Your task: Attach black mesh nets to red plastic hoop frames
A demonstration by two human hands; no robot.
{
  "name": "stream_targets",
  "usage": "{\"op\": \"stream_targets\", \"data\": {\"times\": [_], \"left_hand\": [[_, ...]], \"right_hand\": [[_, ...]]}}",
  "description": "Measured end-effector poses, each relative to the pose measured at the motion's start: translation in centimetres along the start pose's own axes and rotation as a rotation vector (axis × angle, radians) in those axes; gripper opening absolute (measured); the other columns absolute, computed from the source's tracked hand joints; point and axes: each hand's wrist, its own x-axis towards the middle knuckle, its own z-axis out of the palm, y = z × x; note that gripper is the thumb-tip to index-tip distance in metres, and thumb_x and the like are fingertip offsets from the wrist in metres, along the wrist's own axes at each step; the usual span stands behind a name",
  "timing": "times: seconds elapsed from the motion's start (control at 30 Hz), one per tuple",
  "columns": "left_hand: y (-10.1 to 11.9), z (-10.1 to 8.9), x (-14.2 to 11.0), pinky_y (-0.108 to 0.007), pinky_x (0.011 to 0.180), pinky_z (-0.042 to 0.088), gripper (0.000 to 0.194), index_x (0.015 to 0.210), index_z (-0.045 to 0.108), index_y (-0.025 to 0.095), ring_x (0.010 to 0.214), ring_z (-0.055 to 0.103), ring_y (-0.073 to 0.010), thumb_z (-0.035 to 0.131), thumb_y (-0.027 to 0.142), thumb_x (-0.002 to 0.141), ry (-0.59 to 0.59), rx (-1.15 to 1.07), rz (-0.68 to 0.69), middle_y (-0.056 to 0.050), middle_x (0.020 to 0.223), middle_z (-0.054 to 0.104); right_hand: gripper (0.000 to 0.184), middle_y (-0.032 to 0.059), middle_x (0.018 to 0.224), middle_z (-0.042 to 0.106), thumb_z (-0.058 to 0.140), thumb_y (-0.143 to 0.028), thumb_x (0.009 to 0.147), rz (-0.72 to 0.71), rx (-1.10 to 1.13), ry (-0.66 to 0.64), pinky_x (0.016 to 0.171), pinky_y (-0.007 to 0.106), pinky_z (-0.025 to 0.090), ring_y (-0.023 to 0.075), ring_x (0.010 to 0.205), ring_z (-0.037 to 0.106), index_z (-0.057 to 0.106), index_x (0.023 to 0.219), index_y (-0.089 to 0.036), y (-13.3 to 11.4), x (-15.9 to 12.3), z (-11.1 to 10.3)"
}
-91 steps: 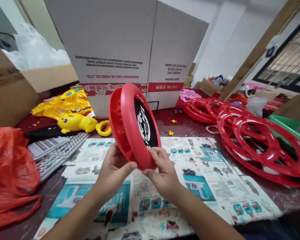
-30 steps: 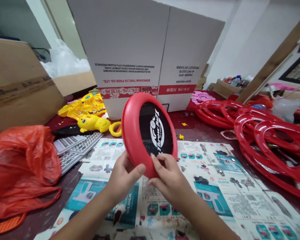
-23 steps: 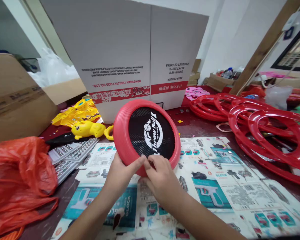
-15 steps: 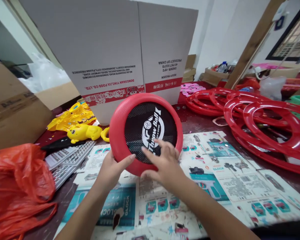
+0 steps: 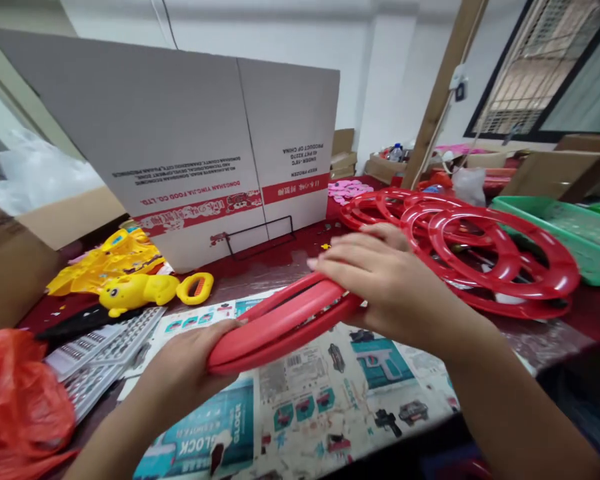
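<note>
Between my hands is a red round Throw Ball disc (image 5: 285, 327), tilted almost edge-on above the printed cardboard sheet (image 5: 300, 413). A narrow gap runs along its rim between two red layers. My left hand (image 5: 195, 357) grips the left end, its fingers mostly hidden beneath. At the right end, my right hand (image 5: 380, 273) wraps over the top edge with the fingers together. The disc's mesh face is turned out of sight.
Several glossy red rings (image 5: 485, 253) lie stacked at right beside a green tray (image 5: 555, 230). A large white carton (image 5: 190, 147) stands behind. Yellow plastic pieces (image 5: 140, 293), grey trays of small parts (image 5: 105, 353) and a red plastic bag (image 5: 20, 400) occupy the left.
The disc has turned from facing me to nearly edge-on and sits lower. My right hand has moved from its mesh face to the right rim. The view has swung rightward.
</note>
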Motion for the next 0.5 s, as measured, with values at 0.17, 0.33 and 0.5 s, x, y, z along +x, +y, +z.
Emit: {"op": "stream_targets", "data": {"times": [0.17, 0.33, 0.5], "left_hand": [[-1.0, -0.1, -0.7, -0.032, 0.072, 0.056, 0.049, 0.128, 0.048, 0.023, 0.087, 0.072, -0.0262, 0.061, 0.034, 0.082, -0.057, 0.091, 0.191, -0.01, 0.108, 0.073], [3.1, -0.9, -0.1, -0.04, 0.088, 0.051, 0.046, 0.127, 0.048, 0.016, 0.104, 0.064, -0.0298, 0.057, 0.027, 0.083, 0.06, 0.11, 0.154, -0.016, 0.116, 0.065], [8.8, -0.9, 2.4, -0.046, 0.081, 0.046, 0.043, 0.116, 0.055, 0.01, 0.088, 0.059, -0.0311, 0.052, 0.042, 0.086, 0.404, 0.175, 0.285, -0.018, 0.098, 0.064]], "right_hand": [[0.005, 0.0036, 0.072, 0.066, 0.061, -0.021, 0.081, -0.058, -0.065, -0.19, 0.065, 0.033, 0.036, 0.0175, 0.066, 0.054, 0.061, 0.079, -0.017, -1.1, -1.1, -1.0], [0.011, 0.0034, 0.071, 0.063, 0.054, -0.023, 0.084, -0.035, -0.079, -0.113, 0.059, 0.032, 0.029, 0.016, 0.062, 0.049, 0.057, 0.076, -0.018, -2.5, -2.6, 0.2], [0.013, 0.0015, 0.065, 0.059, 0.056, -0.025, 0.083, 0.019, -0.086, -0.007, 0.058, 0.033, 0.028, 0.0165, 0.06, 0.047, 0.056, 0.071, -0.019, -4.6, -2.4, 1.2]]}}
